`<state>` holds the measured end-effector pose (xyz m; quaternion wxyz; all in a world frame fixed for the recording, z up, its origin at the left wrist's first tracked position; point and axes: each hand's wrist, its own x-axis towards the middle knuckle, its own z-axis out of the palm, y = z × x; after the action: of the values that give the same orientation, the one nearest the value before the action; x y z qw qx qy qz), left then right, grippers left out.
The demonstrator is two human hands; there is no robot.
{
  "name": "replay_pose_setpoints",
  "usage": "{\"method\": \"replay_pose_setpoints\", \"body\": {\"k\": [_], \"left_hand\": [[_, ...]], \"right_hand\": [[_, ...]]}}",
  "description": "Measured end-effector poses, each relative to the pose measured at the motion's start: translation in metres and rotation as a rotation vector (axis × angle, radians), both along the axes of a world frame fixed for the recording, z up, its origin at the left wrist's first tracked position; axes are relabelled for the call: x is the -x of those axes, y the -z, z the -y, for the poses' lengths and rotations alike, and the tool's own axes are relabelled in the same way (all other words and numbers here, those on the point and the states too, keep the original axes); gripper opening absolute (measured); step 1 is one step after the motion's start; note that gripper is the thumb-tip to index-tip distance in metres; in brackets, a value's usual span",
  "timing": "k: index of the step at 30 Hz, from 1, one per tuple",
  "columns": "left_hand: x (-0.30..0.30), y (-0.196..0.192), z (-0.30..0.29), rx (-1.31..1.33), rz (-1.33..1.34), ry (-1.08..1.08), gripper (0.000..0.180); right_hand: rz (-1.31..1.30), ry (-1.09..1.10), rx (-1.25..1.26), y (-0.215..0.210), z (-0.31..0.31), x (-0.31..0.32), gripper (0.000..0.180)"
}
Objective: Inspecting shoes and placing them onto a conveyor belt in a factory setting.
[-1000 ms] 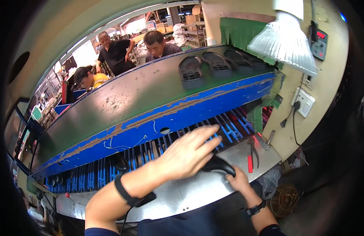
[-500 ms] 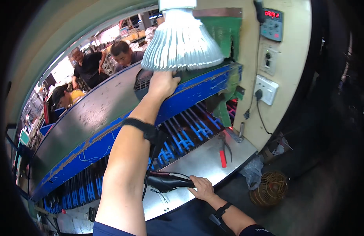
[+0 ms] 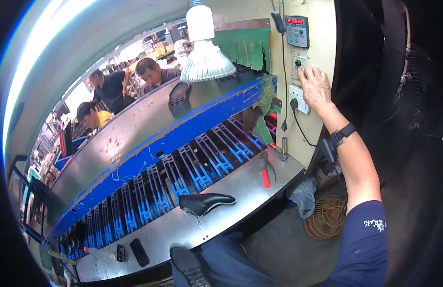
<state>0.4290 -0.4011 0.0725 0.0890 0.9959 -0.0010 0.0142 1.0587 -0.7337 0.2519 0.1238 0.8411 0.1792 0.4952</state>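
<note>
My right hand (image 3: pixel 314 86) reaches up to the wall at the right. Its fingertips rest on a small white control box with a black knob (image 3: pixel 298 62); the fingers are spread and hold nothing. A black band sits on that wrist. My left hand is out of view. A black shoe (image 3: pixel 204 203) lies by itself on its side on the steel worktable (image 3: pixel 240 189), far below and to the left of my hand. Red-handled pliers (image 3: pixel 265 174) lie near the table's right end.
A grey controller with a red display (image 3: pixel 296 29) and a wall socket (image 3: pixel 298 95) sit above and below my hand. A lamp (image 3: pixel 204 57) hangs over the blue conveyor racks (image 3: pixel 202 160). On the floor stand a wicker basket (image 3: pixel 329 217) and a plastic bag (image 3: pixel 305 196). Three co-workers (image 3: pixel 152 74) are behind the line.
My right hand has let go of the black shoe and risen to the wall control box. My left arm, which reached up to the lamp, has dropped out of view.
</note>
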Motion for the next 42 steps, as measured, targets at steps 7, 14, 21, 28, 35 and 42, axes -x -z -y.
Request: {"method": "replay_pose_setpoints", "body": {"k": [7, 14, 21, 28, 35, 42], "left_hand": [[0.051, 0.049, -0.043, 0.399, -0.190, -0.180, 0.034], [0.019, 0.069, -0.165, 0.568, 0.285, -0.710, 0.030], [-0.067, 0.140, -0.232, 1.092, 0.179, -0.550, 0.031], [-0.018, 0.068, -0.205, 2.407, 0.328, -0.448, 0.051], [0.034, 0.019, -0.190, 2.125, 0.356, -0.109, 0.073], [0.036, 0.000, -0.161, 2.411, 0.450, -0.131, 0.079]], "right_hand": [[0.167, 0.218, 0.306, 0.008, 0.002, -0.016, 0.047], [-0.026, 0.015, 0.036, 0.040, -0.055, 0.037, 0.051], [-1.247, -0.578, -0.266, 0.283, -0.257, 0.228, 0.085], [-0.776, -0.768, -0.111, 0.228, -0.281, 0.265, 0.060], [-1.126, -1.135, -0.732, 0.108, -0.235, 0.373, 0.042], [-2.128, -1.155, -1.420, 0.233, -0.176, 0.460, 0.085]]}}
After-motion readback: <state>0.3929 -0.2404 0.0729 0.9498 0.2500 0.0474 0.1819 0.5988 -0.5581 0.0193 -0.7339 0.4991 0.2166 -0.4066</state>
